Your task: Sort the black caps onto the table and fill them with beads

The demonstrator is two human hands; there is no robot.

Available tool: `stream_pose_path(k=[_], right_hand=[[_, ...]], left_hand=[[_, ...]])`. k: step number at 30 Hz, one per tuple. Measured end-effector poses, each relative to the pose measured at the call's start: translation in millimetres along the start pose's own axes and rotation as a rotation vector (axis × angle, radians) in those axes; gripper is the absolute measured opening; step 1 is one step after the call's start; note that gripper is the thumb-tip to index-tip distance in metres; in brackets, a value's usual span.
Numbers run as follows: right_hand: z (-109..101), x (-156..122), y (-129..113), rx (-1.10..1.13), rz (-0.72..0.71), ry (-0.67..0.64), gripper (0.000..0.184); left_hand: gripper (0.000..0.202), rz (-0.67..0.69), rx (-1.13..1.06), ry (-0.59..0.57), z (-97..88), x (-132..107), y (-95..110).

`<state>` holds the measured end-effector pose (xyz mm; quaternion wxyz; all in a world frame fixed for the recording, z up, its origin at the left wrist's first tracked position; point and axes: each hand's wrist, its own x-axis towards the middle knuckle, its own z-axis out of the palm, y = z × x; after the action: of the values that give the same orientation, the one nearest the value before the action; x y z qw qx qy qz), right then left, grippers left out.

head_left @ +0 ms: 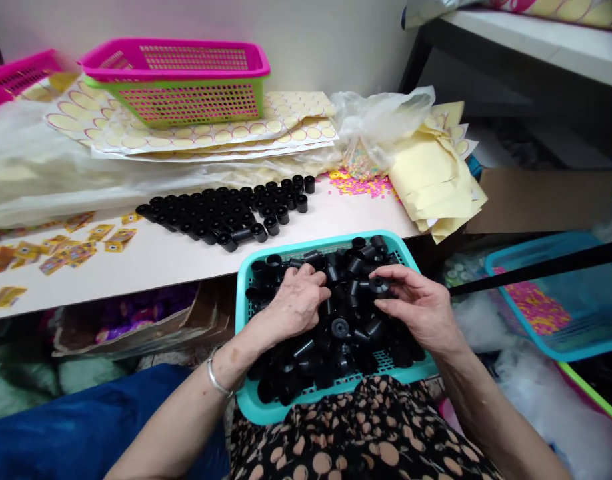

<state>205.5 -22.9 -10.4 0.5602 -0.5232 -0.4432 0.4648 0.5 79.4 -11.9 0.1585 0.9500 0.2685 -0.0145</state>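
A turquoise basket (242, 313) full of loose black plastic cylinders (340, 327) rests at my lap. My right hand (420, 303) is over its right side, thumb and fingers closed around one black plastic cylinder (379, 285) whose round end with a central hole faces up. Over the left half, my left hand (297, 300) has its fingers curled down among the cylinders. Its fingertips are partly hidden, so what they grip cannot be made out. On the table beyond the basket, many similar black cylinders (229, 213) stand packed in rows, a few lying on their sides.
The white table (186, 280) carries small yellow packets (69, 253), stacked pink and green baskets (186, 100), sticker sheets (291, 137), and pink and yellow bits (361, 185). A blue basket (536, 347) stands right. Below the table is a cardboard box (186, 327).
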Motion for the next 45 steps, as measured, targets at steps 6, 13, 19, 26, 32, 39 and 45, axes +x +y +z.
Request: stream_pose_path(k=[6, 13, 19, 26, 32, 39, 45], right_hand=[[-8.6, -11.7, -0.6, -0.089, -0.049, 0.038, 0.040], [-3.9, -16.4, 1.4, -0.097, -0.079, 0.018, 0.040], [-26.2, -7.1, 3.3, -0.029, -0.284, 0.376, 0.035], [-47.9, 15.0, 33.4, -0.080, -0.113, 0.432, 0.034], [-25.5, 9.3, 28.1, -0.338, -0.137, 0.204, 0.033], [-28.9, 2.3, 14.5, -0.284, -0.164, 0.295, 0.040], [-36.6, -18.5, 20.4, -0.189, -0.115, 0.302, 0.034]], left_hand=[[0.015, 0.098, 0.053, -0.114, 0.4, 2.6, 2.9], [0.040, 0.020, 0.177, -0.181, 14.2, 5.9, 20.2], [0.025, 0.157, 0.215, -0.111, 19.9, 5.8, 13.6], [0.011, -0.130, -0.461, 0.110, 0.5, 5.9, -0.1], [0.042, -0.481, -1.460, 0.191, -1.7, -8.4, 8.0], [0.038, -0.421, -0.975, 0.311, 1.9, -9.3, 2.9], [0.039, 0.053, -0.346, 0.117, 2.5, 5.2, 18.5]])
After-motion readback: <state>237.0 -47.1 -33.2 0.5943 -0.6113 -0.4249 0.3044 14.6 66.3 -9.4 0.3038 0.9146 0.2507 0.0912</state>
